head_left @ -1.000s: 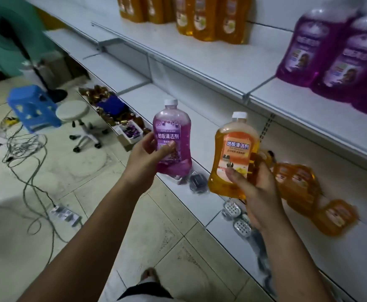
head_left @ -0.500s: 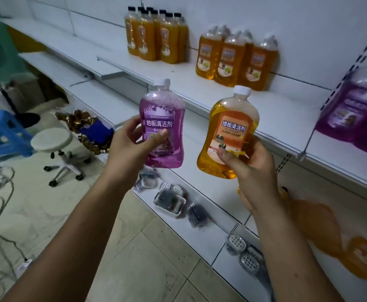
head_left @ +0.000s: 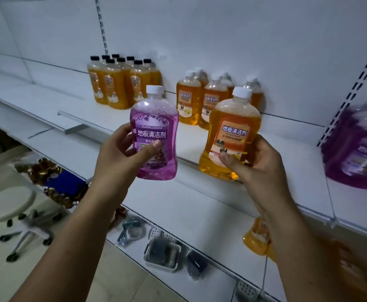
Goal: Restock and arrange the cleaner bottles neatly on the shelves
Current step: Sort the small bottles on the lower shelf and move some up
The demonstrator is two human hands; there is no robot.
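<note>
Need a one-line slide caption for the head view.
Left hand holds a purple cleaner bottle, right hand an orange bottle, before the white shelf.

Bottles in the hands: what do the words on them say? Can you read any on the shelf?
"FLOOR CLEANER": purple bottle in the left hand.
"地板清洁剂": same bottle, white letters.
"地板清洁剂": orange bottle in the right hand.
Small print on both: too small to read.
"地板清洁剂": also on the white-capped orange bottles on the shelf.
Labels of the black-capped bottles and purple jugs: too blurred.

Glossy clear plastic purple bottle (head_left: 154, 136); matt white shelf (head_left: 200, 140).
</note>
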